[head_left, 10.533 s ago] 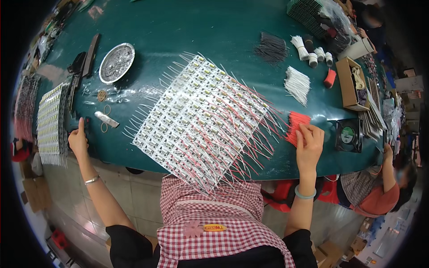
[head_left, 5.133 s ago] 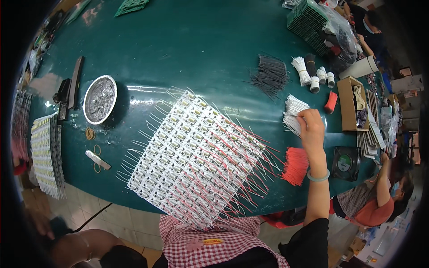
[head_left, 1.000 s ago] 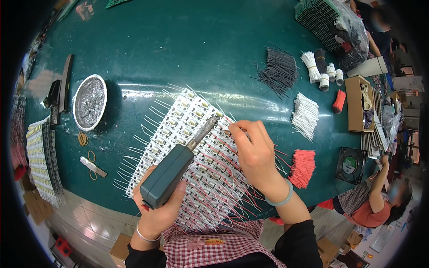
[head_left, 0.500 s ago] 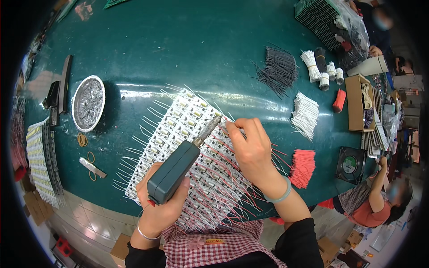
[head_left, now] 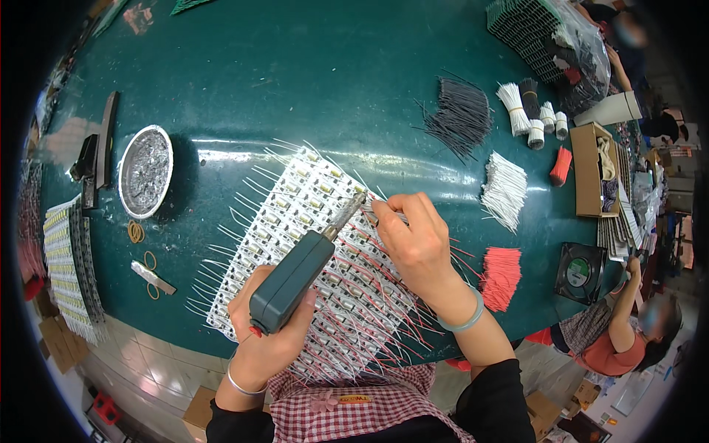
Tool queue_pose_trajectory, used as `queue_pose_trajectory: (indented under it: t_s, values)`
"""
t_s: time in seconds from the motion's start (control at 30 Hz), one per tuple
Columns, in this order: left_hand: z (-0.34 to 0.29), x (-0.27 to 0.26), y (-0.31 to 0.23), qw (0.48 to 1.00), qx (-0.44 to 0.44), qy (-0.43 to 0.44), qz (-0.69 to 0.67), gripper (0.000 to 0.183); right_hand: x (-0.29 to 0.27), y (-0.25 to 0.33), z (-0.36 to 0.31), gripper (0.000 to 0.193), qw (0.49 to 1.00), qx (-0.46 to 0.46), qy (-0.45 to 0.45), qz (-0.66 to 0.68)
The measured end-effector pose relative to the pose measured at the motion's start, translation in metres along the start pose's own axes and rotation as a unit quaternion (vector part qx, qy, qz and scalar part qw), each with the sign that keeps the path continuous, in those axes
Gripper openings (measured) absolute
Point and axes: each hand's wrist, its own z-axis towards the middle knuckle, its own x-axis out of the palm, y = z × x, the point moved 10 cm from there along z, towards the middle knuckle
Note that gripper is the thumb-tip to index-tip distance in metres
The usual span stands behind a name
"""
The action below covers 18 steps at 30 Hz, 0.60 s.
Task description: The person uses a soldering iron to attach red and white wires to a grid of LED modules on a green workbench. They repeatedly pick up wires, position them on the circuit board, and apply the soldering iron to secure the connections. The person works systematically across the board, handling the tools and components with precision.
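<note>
Left hand [head_left: 267, 341]: fingers wrapped tight around green soldering tool [head_left: 294, 280], lower centre
Right hand [head_left: 415, 246]: fingertips pinched, probably on a thin white wire, at tool's tip
Board [head_left: 325, 266]: frame centre, on green table [head_left: 310, 81]

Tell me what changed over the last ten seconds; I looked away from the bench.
The left hand, earlier resting at the table edge, has taken hold of the green soldering tool and brought its tip to the white panel of small boards. The right hand left the red wires and now pinches a wire at the tip. The metal dish and wire bundles stayed put.
</note>
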Motion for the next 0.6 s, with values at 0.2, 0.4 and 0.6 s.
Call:
queue_pose_trajectory:
  t_s: [0.2,0.4,0.6]
  values:
    - [0.0,-0.001,0.0,1.0,-0.002,-0.002,0.012,0.018,0.0,0.002,0.002,0.028,1.0,0.0,-0.001,-0.003]
    - [-0.021,-0.044,-0.01,0.981,0.085,-0.145,0.094,0.024,0.0,-0.001,0.0,0.027,1.0,0.006,-0.001,-0.007]
    - [-0.065,-0.206,-0.008,0.875,0.2,-0.434,0.082,0.017,-0.004,0.0,0.003,0.033,1.0,0.009,-0.007,0.003]
